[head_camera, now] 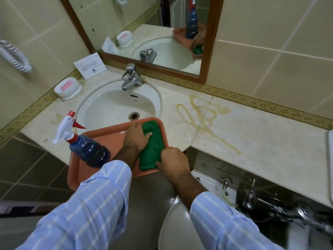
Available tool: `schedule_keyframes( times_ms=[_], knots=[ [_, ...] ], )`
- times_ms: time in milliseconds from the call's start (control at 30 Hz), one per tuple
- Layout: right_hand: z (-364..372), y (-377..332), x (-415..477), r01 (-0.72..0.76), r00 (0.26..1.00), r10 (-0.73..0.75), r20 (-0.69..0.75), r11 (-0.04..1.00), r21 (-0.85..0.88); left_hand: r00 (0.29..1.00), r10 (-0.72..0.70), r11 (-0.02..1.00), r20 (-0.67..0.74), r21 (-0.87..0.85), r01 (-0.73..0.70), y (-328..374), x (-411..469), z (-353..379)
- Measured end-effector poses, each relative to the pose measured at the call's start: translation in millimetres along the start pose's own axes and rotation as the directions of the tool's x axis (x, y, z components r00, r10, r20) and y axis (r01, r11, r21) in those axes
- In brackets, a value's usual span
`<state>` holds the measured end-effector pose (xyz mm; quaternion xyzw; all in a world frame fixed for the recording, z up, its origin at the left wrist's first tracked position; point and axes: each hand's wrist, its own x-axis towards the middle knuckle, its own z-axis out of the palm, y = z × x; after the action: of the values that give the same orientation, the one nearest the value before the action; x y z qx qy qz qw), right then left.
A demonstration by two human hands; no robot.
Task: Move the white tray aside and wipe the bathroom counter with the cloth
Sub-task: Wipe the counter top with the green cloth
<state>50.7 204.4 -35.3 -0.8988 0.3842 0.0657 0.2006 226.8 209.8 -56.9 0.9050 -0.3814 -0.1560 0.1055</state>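
Observation:
A folded green cloth (153,147) lies at the right end of an orange tray (108,139) that overhangs the counter's front edge by the sink. My left hand (135,138) rests on the cloth's upper left part, fingers curled at its edge. My right hand (173,159) pinches the cloth's lower right corner. A beige marble counter (261,145) stretches to the right, marked by a yellow-brown looping stain (203,114). Only a sliver of the white tray (330,159) shows at the far right edge.
A blue spray bottle (86,148) lies on the orange tray's left side. The round sink (115,109) and faucet (131,76) sit behind it, with a soap dish (67,88) and a printed card (90,65) at the back left. A toilet (173,222) stands below.

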Motion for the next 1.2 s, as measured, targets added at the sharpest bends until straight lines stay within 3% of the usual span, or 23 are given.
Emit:
schedule_keyframes(
  times_ms=[133,200,333,400,500,567,667,733,800,867,933,967,1033,1100,1200],
  knots=[
    [7,-8,5,-0.093,0.996,0.094,-0.003,0.990,0.104,0.962,-0.262,0.949,-0.072,-0.198,0.244,5,7,10],
    [6,-7,5,-0.149,0.987,0.158,-0.026,0.965,0.214,0.940,-0.342,0.876,-0.001,-0.362,0.318,4,14,13],
    [-7,8,-3,-0.164,0.939,0.304,-0.159,0.805,0.570,0.915,-0.361,0.490,0.183,-0.797,0.352,4,14,10],
    [-14,26,-11,-0.105,0.891,0.379,-0.251,0.708,0.698,0.951,-0.259,0.411,0.167,-0.872,0.265,17,11,6],
    [-22,67,-19,-0.083,0.807,0.488,-0.331,0.650,0.756,0.990,-0.087,0.478,0.108,-0.868,0.136,56,12,1],
    [-25,92,-17,-0.106,0.786,0.526,-0.325,0.632,0.768,0.998,-0.039,0.628,0.055,-0.775,0.067,85,17,3],
    [-26,117,-7,-0.107,0.843,0.462,-0.277,0.647,0.755,0.997,-0.040,0.903,-0.071,-0.430,0.006,120,21,10],
    [-26,134,-2,-0.094,0.915,0.336,-0.222,0.715,0.693,0.980,0.018,0.987,-0.199,-0.155,-0.049,136,13,22],
    [-31,163,1,-0.076,0.947,0.230,-0.224,0.839,0.539,0.953,0.176,0.983,-0.245,-0.002,-0.182,150,-1,45],
    [-41,209,3,-0.101,0.932,0.238,-0.272,0.894,0.437,0.954,0.272,0.962,-0.124,0.031,-0.271,160,-16,78],
    [-55,269,6,-0.174,0.911,0.282,-0.300,0.924,0.340,0.984,0.178,0.984,-0.006,0.031,-0.178,158,-21,104],
    [-61,299,6,-0.234,0.914,0.304,-0.269,0.936,0.265,0.993,0.122,0.992,-0.011,0.033,-0.121,153,-18,111],
    [-66,355,5,-0.315,0.931,0.324,-0.167,0.946,0.079,0.995,0.039,0.998,-0.095,0.044,-0.035,147,-2,118],
    [-58,391,3,-0.301,0.949,0.294,-0.114,0.952,-0.054,0.985,-0.033,0.998,-0.172,0.051,0.042,148,25,116],
    [-41,410,3,-0.270,0.947,0.243,-0.208,0.956,-0.112,0.980,-0.065,0.995,-0.186,0.068,0.079,161,78,109]
  ],
)
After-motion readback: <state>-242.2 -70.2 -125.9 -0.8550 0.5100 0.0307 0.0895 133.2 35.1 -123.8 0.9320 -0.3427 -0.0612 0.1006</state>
